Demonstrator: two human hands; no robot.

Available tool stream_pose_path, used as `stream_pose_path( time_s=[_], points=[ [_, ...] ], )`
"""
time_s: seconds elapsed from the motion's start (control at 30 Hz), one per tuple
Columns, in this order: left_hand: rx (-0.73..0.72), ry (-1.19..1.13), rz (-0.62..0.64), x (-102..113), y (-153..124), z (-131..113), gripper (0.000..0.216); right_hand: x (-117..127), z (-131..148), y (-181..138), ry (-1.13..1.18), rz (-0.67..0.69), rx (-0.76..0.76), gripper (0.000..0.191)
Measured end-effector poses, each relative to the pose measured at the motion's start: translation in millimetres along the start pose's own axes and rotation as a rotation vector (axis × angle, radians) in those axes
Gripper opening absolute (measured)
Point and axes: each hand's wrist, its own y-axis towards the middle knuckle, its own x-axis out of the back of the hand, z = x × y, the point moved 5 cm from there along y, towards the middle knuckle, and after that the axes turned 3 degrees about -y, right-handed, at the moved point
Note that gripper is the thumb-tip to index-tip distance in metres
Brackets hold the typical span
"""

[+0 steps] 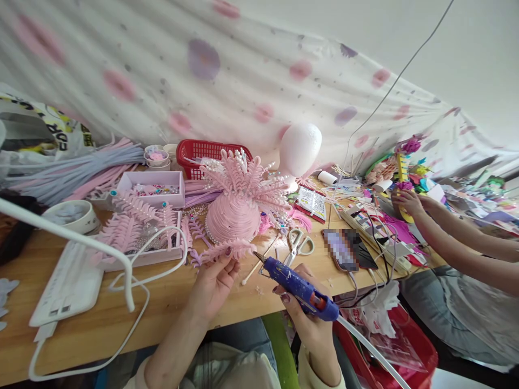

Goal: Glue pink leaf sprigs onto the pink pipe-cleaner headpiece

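Note:
My left hand [219, 281] pinches a pink feather-shaped strip [230, 250] between thumb and fingers, low in front of the pink headdress. Wrapped round its handle, my right hand [304, 308] grips a blue hot glue gun [302, 289]; its nozzle points left, close to the strip's right end. A white glue stick [373, 351] runs out of the gun's back. Behind the strip stands the pink headdress [233, 216], a coiled dome topped with upright pink feather shapes and beads. Scissors [299, 244] lie on the table beyond the gun.
At left are a lilac box of pink feather shapes [154, 259], a white power strip [71, 283] and a looping white cable [81, 231]. A red basket [186, 156] and a white foam head [300, 147] stand behind. Rightward lie a phone [340, 249] and another person's arms [446, 232].

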Motion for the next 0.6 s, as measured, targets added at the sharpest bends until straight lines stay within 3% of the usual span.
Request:
stream_pose_path(
  time_s=[0.3, 0.47, 0.53, 0.6],
  points=[
    [0.018, 0.016, 0.030, 4, 8, 3, 0.018, 1, -1, 0, -0.037, 0.014, -0.003, 0.035],
    [0.015, -0.008, -0.044, -2, 4, 3, 0.022, 7, -12, -4, -0.061, 0.011, -0.045, 0.033],
    [0.012, 0.000, -0.072, -4, 2, 2, 0.022, 19, -34, -8, -0.068, -0.090, -0.144, 0.029],
    [0.002, 0.021, -0.062, -5, 2, 2, 0.022, 40, -65, -12, -0.072, -0.283, -0.299, 0.030]
  ],
)
